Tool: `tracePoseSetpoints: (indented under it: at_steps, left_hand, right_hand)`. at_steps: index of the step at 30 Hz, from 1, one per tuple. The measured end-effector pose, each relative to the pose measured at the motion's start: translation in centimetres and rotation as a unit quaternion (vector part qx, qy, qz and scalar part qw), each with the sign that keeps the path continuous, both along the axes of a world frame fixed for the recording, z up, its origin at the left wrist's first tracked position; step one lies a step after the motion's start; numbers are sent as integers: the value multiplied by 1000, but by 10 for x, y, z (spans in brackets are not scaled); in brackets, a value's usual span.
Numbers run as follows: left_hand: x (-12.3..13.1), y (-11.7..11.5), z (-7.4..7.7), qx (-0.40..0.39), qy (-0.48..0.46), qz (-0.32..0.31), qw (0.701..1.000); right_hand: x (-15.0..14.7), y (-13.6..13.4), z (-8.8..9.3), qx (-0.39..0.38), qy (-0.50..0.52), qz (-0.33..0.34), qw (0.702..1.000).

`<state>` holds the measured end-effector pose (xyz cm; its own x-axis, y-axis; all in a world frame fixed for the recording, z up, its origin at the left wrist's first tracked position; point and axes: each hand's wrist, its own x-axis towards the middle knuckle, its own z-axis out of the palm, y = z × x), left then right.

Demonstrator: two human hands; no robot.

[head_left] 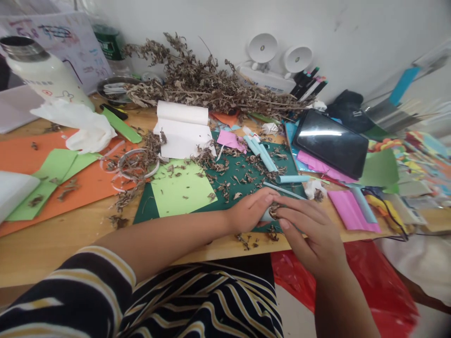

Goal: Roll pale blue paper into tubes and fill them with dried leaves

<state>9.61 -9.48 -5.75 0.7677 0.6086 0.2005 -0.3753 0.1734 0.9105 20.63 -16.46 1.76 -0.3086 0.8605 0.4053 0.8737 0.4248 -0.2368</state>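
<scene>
My left hand [252, 211] is wrapped around a short light blue paper tube [266, 216] above the front of the green cutting mat [227, 185]. Crumbled dried leaves [273, 211] show at the tube's right end. At that end, the fingers of my right hand [312, 230] are bent over and press on the leaves; the fingertips are partly hidden. Rolled light blue paper tubes [262, 154] lie on the mat behind my hands, among leaf crumbs. A light green paper sheet [183, 190] lies left of my hands.
A heap of dried leafy stems [197, 80] lies along the wall. A black tablet [331, 141] and pink paper [352, 211] are to the right. A white bottle [45, 70], orange paper [81, 192] and a tape roll [155, 168] are left. A red bag [377, 281] hangs below the table edge.
</scene>
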Motion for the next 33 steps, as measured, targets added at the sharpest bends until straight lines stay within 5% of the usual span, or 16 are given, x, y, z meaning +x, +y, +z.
tracePoseSetpoints:
  at_steps: [5, 14, 22, 33]
  left_hand:
    - [0, -1, 0, 9, 19, 8, 1000]
    - [-2, 1, 3, 38, 29, -2, 999]
    - [0, 2, 0, 17, 25, -23, 999]
    - [0, 2, 0, 33, 22, -14, 999]
  right_hand:
    - [2, -5, 5, -34, -66, -23, 997]
    - [6, -5, -4, 4, 54, -19, 998]
    - [2, -8, -9, 58, 47, -91, 993]
    - [1, -4, -5, 65, -7, 2, 998]
